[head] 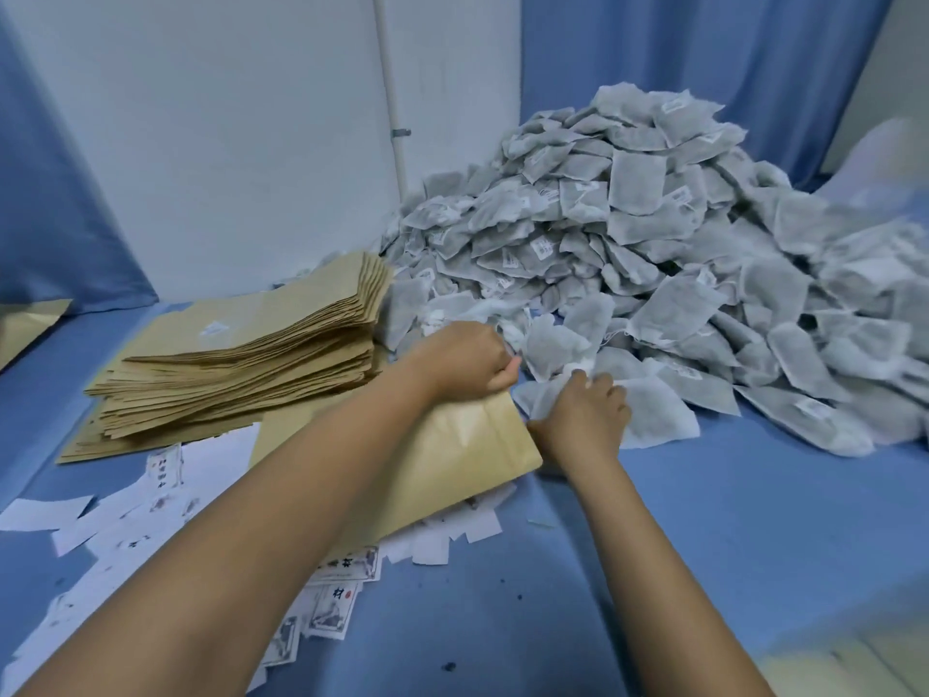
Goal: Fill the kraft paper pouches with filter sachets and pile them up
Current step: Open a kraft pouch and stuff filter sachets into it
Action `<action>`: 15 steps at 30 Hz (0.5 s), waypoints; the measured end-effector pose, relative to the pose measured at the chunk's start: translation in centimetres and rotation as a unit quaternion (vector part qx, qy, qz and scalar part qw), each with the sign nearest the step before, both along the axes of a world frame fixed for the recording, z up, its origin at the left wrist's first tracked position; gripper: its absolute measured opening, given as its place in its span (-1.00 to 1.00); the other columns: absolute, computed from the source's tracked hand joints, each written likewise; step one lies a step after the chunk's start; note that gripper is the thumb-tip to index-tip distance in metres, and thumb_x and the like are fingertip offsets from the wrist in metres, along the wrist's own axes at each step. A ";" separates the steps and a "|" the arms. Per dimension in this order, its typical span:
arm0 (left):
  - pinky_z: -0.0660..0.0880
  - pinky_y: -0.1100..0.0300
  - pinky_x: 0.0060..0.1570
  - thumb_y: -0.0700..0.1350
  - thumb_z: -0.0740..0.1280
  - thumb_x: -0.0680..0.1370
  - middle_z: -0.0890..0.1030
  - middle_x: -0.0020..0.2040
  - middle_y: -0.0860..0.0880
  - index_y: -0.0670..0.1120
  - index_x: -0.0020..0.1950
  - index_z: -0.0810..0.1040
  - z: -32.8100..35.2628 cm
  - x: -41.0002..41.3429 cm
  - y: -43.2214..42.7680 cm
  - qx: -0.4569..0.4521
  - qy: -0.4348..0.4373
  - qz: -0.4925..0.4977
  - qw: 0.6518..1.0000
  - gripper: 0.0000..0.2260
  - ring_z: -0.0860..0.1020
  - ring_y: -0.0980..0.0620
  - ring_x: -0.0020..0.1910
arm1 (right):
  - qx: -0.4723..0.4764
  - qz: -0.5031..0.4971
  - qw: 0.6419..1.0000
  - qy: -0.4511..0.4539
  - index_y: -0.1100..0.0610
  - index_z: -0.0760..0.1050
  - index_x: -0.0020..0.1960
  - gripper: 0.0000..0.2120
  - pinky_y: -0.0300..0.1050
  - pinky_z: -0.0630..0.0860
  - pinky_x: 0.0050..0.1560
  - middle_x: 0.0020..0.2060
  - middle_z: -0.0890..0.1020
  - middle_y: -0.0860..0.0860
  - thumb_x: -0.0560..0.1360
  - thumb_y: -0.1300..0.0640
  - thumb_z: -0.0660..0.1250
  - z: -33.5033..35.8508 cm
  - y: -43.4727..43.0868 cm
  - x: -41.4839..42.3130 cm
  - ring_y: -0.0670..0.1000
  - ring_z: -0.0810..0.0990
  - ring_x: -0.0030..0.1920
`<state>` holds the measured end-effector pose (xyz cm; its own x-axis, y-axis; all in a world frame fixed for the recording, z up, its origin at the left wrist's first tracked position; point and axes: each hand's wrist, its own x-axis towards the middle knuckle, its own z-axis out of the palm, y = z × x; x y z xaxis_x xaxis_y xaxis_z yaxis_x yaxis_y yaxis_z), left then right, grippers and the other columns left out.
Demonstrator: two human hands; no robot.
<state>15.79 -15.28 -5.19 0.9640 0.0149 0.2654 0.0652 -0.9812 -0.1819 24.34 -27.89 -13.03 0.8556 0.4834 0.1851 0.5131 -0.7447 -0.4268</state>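
A kraft paper pouch (462,445) lies flat in front of me, its mouth toward the sachet heap. My left hand (465,359) grips the pouch's top edge. My right hand (583,417) holds a white filter sachet (548,394) right at the pouch mouth, fingers curled round it. A big heap of grey-white filter sachets (653,244) spreads across the right half of the blue surface. A tall stack of flat kraft pouches (251,354) lies to the left of my left hand.
Loose white printed labels (161,500) litter the blue cloth (729,545) under and left of my arms. A white wall with a pipe (392,93) and blue curtains stand behind. Another kraft sheet (25,324) shows at the far left edge.
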 end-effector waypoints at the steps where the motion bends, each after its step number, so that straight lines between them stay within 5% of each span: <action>1: 0.28 0.08 -0.34 -0.10 0.13 0.62 0.48 -0.38 -0.17 -0.23 -0.39 0.44 -0.3 0.3 -0.2 0.003 0.012 -0.003 1.000 -0.58 0.38 -0.08 -0.41 | -0.026 0.004 0.999 0.023 0.21 0.29 0.32 -0.33 0.00 0.29 0.23 0.23 0.40 0.19 0.37 -0.10 0.46 -0.8 -0.5 0.2 0.21 0.34 0.25; 6: 0.20 0.14 -0.36 -0.11 0.15 0.62 0.44 -0.42 -0.15 -0.24 -0.40 0.45 -1.4 0.3 -0.2 -0.003 0.013 -0.035 0.999 -0.58 0.33 -0.06 -0.46 | 0.165 0.062 0.984 0.026 0.25 0.41 0.22 -0.56 -0.03 0.41 -0.09 0.04 0.54 0.21 0.37 0.23 0.40 -1.1 -0.5 1.9 0.23 0.49 0.10; 9: 0.31 0.10 -0.36 -0.07 0.10 0.59 0.48 -0.41 -0.17 -0.27 -0.39 0.49 -1.1 -0.5 0.4 -0.024 -0.013 -0.046 0.999 -0.56 0.41 -0.13 -0.44 | 0.298 0.061 0.952 0.030 0.18 0.47 0.18 -0.59 -0.06 0.44 -0.04 0.04 0.57 0.10 0.36 0.16 0.44 0.8 -0.1 2.7 0.11 0.51 0.08; 12: 0.45 0.02 -0.31 -0.02 0.00 0.55 0.53 -0.36 -0.22 -0.29 -0.37 0.52 -0.4 -1.4 1.0 -0.042 -0.060 -0.055 0.996 -0.50 0.51 -0.20 -0.36 | 0.463 0.137 0.841 0.244 0.16 0.54 0.04 -0.66 -0.02 0.47 -0.05 -0.07 0.61 0.07 0.32 0.04 0.44 2.4 0.0 2.4 0.00 0.55 -0.07; 15: 0.49 -0.01 -0.30 -0.02 0.00 0.53 0.54 -0.34 -0.24 -0.31 -0.34 0.54 0.6 -2.2 1.4 -0.064 -0.094 -0.077 0.991 -0.51 0.53 -0.19 -0.34 | 0.364 0.266 0.802 0.392 0.13 0.59 -0.04 -0.70 -0.09 0.48 -0.17 -0.20 0.63 0.04 0.24 0.10 0.37 2.9 0.6 1.7 -0.02 0.58 -0.19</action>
